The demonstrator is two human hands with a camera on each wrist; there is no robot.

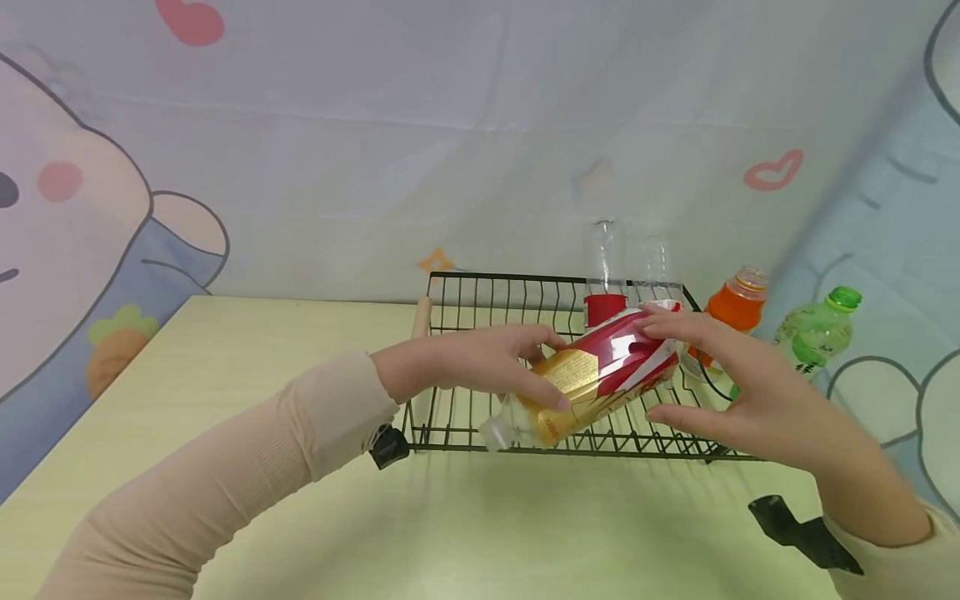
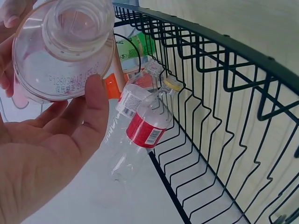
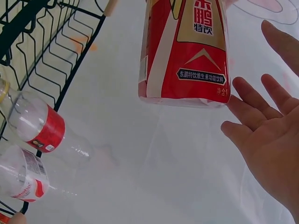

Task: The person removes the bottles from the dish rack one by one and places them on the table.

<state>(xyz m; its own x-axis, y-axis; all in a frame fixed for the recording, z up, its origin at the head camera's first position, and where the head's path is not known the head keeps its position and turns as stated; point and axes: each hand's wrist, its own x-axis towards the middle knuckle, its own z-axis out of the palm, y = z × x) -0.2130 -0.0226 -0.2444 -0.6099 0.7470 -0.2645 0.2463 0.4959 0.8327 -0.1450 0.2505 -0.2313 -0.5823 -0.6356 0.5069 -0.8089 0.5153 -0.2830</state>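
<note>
Red-and-gold-labelled clear plastic bottle (image 1: pixel 600 375), centre of the head view, held tilted above the front of the rack: clear neck toward lower left, base toward upper right. Left hand (image 1: pixel 491 358) has it, thumb and fingers round the neck-end half of the label. Left wrist view looks straight at the clear neck and shoulder, upper left of frame; printed code on the shoulder readable only in part.

Right hand (image 1: pixel 738 392) at the base end, fingers spread wide, thumb well apart, not wrapped round anything. Fingertips overlap the base end in the head view and sit right at the base edge in the right wrist view; actual contact can't be confirmed.

Below and behind: dark wire rack (image 2: pixel 229 42), centre to right of the head view, pale wooden bar (image 1: pixel 422 320) at its left end. Two empties stand neck-down in it, upper right part: clear bottle with a red label and yellow neck ring (image 1: pixel 605 310), and just beside it clear bottle with a white-and-red label (image 2: pixel 130 106).

Further right: orange-labelled bottle with clear neck (image 1: pixel 735 307) by the rack's right end, inside or outside unclear; then light-green bottle with green cap (image 1: pixel 813 333), cap up.

Pale yellow-green tabletop (image 1: pixel 240 354) underneath, cartoon-print cloth backdrop (image 1: pixel 360 158) behind.
</note>
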